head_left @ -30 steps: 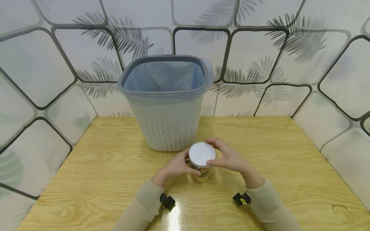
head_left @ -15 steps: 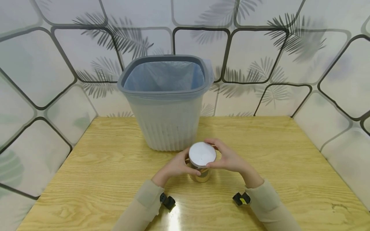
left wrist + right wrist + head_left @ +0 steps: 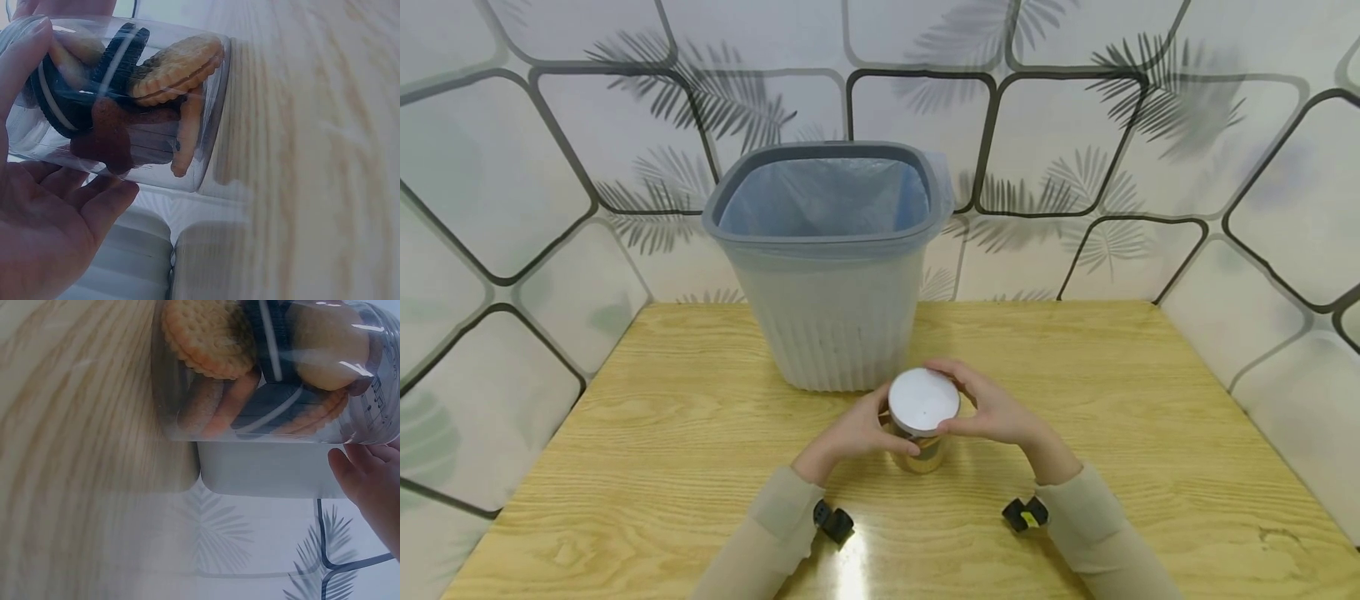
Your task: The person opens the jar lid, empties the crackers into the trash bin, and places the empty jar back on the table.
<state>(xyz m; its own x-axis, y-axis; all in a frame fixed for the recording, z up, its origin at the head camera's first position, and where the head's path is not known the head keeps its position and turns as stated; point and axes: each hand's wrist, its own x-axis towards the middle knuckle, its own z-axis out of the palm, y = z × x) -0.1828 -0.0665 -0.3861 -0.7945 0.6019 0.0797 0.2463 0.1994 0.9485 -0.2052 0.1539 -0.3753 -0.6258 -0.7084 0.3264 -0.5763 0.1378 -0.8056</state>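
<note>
Head view: from high on near side, facing forward and down across tabletop (image 3: 647,417) to bin (image 3: 838,312) and patterned wall (image 3: 1060,137); farthest off
Left wrist view: low, very close beside jar (image 3: 924,402), rolled sideways, tabletop at right, facing past jar toward bin
Right wrist view: low and close, rolled other way, tabletop at left, bin and wall beyond
Wrist views share jar's clear body and bin's lower part
</note>
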